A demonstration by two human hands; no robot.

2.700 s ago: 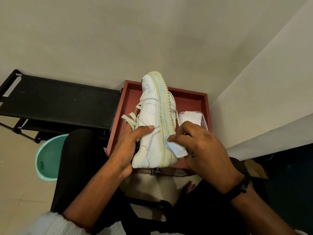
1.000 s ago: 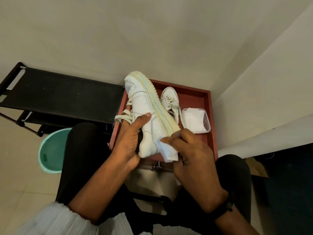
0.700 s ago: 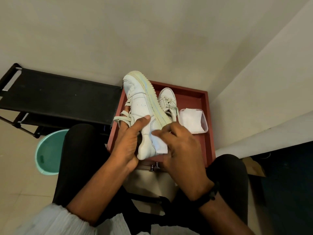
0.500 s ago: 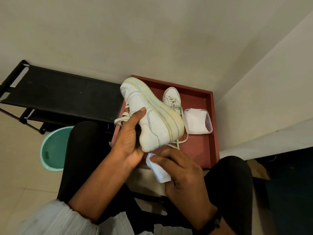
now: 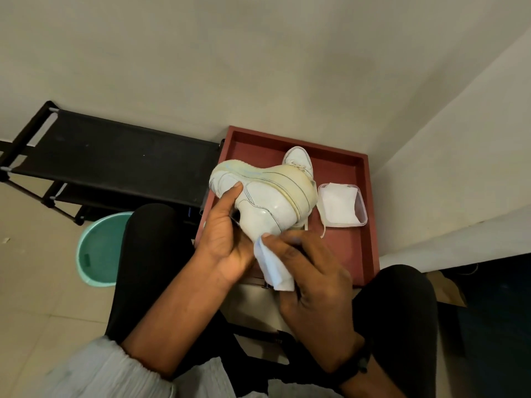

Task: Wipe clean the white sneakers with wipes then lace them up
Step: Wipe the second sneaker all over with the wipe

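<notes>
One white leather sneaker (image 5: 264,202) sits in our left grip (image 5: 227,242) above the red tray (image 5: 344,254) near its left edge, toe far-left, sole up; our right grip (image 5: 313,285) pinches a folded white wipe (image 5: 273,268) at its heel.

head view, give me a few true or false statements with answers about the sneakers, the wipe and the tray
1. The left hand grips a white sneaker. True.
2. The right hand holds nothing. False: it pinches a wipe by the white sneaker's heel.
3. A second sneaker lies in the red tray. True.
4. The clear container stands outside the red tray. False: it stands inside, along the tray's right wall.
</notes>
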